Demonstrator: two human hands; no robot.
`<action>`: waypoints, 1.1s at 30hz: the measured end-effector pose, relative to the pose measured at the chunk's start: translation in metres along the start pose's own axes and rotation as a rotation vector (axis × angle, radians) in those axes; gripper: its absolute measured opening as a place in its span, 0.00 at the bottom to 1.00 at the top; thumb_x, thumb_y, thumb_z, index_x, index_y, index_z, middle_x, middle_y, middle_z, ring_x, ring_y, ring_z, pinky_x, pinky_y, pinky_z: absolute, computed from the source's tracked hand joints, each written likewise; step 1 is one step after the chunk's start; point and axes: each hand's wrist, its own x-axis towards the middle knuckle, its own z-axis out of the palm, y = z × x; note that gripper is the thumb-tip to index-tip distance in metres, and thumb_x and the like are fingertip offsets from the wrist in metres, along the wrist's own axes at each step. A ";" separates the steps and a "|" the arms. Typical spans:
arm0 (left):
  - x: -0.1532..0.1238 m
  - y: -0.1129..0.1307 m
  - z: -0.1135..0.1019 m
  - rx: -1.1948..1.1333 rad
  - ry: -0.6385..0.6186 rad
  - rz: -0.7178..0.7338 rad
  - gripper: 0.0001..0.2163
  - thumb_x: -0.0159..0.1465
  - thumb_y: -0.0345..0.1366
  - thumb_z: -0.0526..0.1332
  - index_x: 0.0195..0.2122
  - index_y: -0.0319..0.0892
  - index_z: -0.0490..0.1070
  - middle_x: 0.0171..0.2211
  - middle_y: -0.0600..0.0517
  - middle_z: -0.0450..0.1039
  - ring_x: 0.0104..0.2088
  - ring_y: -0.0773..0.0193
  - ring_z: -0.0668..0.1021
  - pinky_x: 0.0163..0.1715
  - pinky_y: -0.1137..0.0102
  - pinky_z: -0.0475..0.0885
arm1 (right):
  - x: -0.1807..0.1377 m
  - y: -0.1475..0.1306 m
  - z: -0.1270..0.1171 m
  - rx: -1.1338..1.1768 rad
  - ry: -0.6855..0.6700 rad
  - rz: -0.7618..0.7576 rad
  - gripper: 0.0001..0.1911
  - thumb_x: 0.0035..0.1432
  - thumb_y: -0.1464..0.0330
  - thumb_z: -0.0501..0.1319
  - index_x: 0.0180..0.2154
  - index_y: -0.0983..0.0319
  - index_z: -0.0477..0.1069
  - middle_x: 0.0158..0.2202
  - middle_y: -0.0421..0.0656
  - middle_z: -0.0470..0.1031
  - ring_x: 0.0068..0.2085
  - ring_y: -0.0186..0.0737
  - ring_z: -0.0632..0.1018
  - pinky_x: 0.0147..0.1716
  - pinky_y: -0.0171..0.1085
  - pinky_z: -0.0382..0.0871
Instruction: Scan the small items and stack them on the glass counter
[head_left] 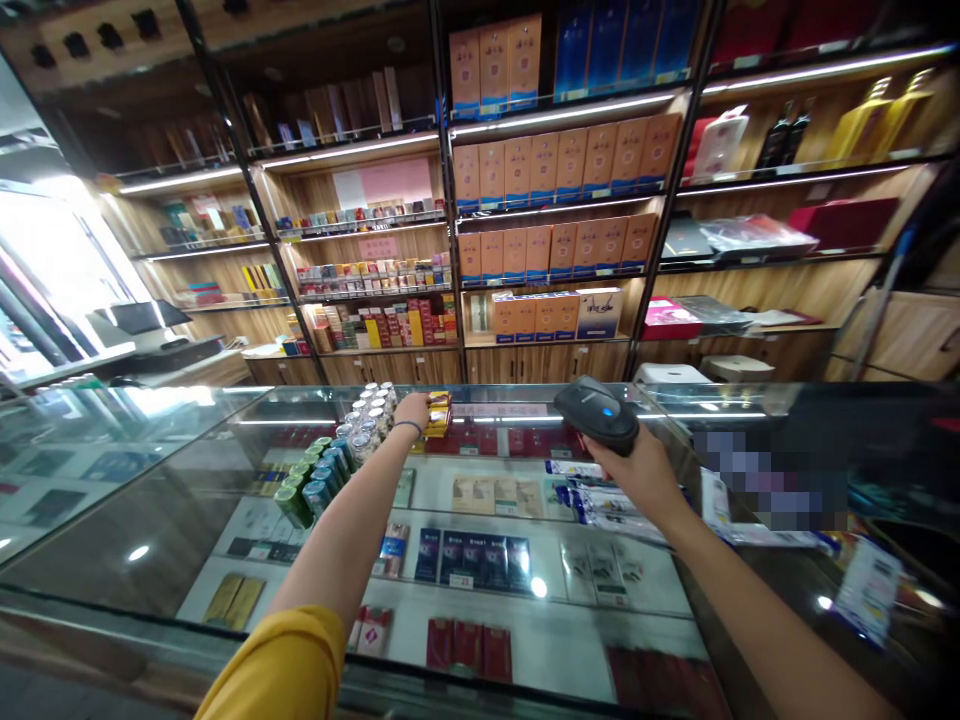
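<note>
My left hand (413, 411) reaches across the glass counter (187, 480) and grips a small yellow and red pack (439, 413) lying on the far side of the top. A thin band circles that wrist. My right hand (634, 465) is closed round the handle of a dark barcode scanner (598, 411), whose head shows a blue light and points toward the pack. The two hands are about a forearm's length apart.
Rows of small cans (337, 460) stand on the counter left of my left hand. Packets and papers (600, 500) lie under my right hand. Cigarette packs fill the case below the glass. Shelves of orange boxes (555, 165) line the back wall. A till area (150, 330) sits at left.
</note>
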 end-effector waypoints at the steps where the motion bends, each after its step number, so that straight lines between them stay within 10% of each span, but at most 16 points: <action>1: -0.002 0.005 0.000 -0.016 0.012 0.013 0.14 0.61 0.28 0.59 0.44 0.43 0.80 0.44 0.40 0.80 0.49 0.51 0.79 0.54 0.61 0.70 | 0.002 0.001 -0.003 0.006 -0.011 0.018 0.21 0.53 0.57 0.65 0.48 0.58 0.72 0.24 0.40 0.77 0.24 0.45 0.78 0.25 0.39 0.72; 8: -0.017 0.078 0.019 -0.487 0.126 0.356 0.16 0.61 0.29 0.61 0.51 0.44 0.75 0.53 0.43 0.74 0.58 0.53 0.73 0.64 0.60 0.62 | 0.018 0.011 -0.037 0.067 0.054 0.075 0.16 0.55 0.54 0.63 0.40 0.58 0.70 0.16 0.34 0.67 0.17 0.39 0.71 0.20 0.38 0.66; 21: -0.030 0.246 0.100 -1.047 -0.162 0.467 0.18 0.50 0.20 0.68 0.40 0.46 0.78 0.47 0.45 0.75 0.56 0.52 0.74 0.68 0.57 0.55 | 0.031 0.043 -0.075 -0.038 0.191 0.134 0.16 0.55 0.57 0.64 0.43 0.57 0.71 0.20 0.36 0.72 0.16 0.40 0.72 0.20 0.39 0.69; 28: -0.024 0.285 0.133 -1.031 -0.127 0.543 0.14 0.54 0.23 0.67 0.38 0.47 0.77 0.48 0.44 0.76 0.58 0.53 0.73 0.67 0.55 0.53 | 0.032 0.045 -0.074 -0.089 0.221 0.146 0.21 0.55 0.57 0.63 0.50 0.55 0.70 0.25 0.37 0.77 0.20 0.41 0.75 0.23 0.39 0.70; 33: -0.030 0.286 0.134 -1.138 -0.277 0.323 0.14 0.51 0.17 0.66 0.30 0.46 0.76 0.34 0.46 0.75 0.56 0.51 0.74 0.68 0.54 0.49 | 0.031 0.044 -0.073 -0.090 0.233 0.120 0.21 0.55 0.57 0.63 0.49 0.55 0.69 0.28 0.40 0.78 0.29 0.46 0.80 0.26 0.39 0.72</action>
